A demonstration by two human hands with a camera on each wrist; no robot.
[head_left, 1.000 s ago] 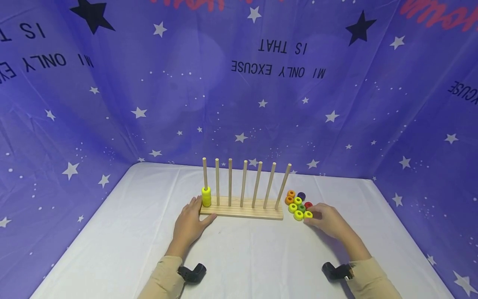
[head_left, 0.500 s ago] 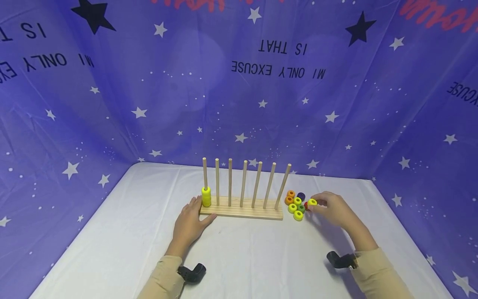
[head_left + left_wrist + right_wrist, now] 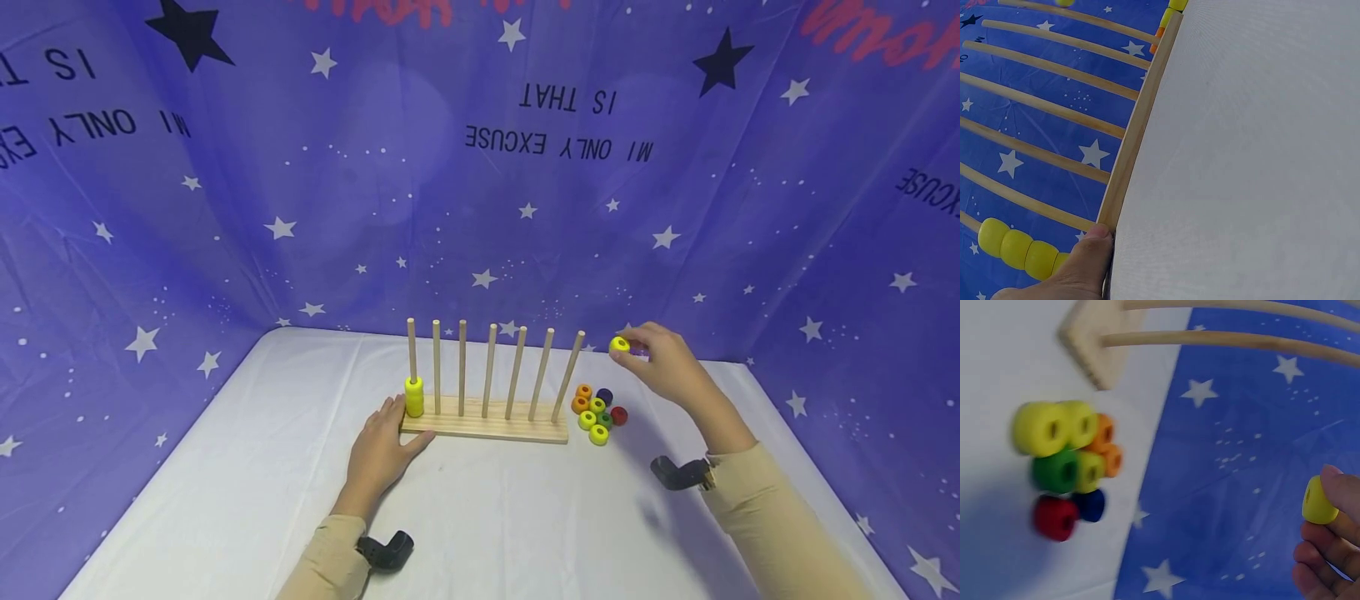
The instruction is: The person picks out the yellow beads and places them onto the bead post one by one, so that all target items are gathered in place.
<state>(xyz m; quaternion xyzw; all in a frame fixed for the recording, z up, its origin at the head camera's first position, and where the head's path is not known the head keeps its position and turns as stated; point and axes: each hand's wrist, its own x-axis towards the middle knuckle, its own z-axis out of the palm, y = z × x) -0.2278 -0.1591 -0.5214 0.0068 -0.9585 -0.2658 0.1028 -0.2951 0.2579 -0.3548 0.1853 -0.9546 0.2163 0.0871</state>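
Note:
A wooden base [image 3: 487,428] with seven upright pegs stands on the white table [image 3: 480,517]. Yellow rings [image 3: 414,397] are stacked on the leftmost peg [image 3: 412,348]. My left hand [image 3: 382,450] rests against the base's left end, thumb [image 3: 1088,250] on its front edge. My right hand [image 3: 660,362] is raised to the right of the rightmost peg [image 3: 570,373] and pinches a yellow ring [image 3: 619,343], seen also in the right wrist view as the ring [image 3: 1319,501]. Loose rings [image 3: 597,412] in yellow, orange, green, red and blue lie right of the base.
A purple star-printed cloth [image 3: 480,167] hangs behind and at both sides of the table. The pile of loose rings [image 3: 1066,462] lies close to the base's right end [image 3: 1094,350].
My right hand picked a yellow ring from the pile and lifted it up and back, to about peg-top height. The left hand stayed on the base.

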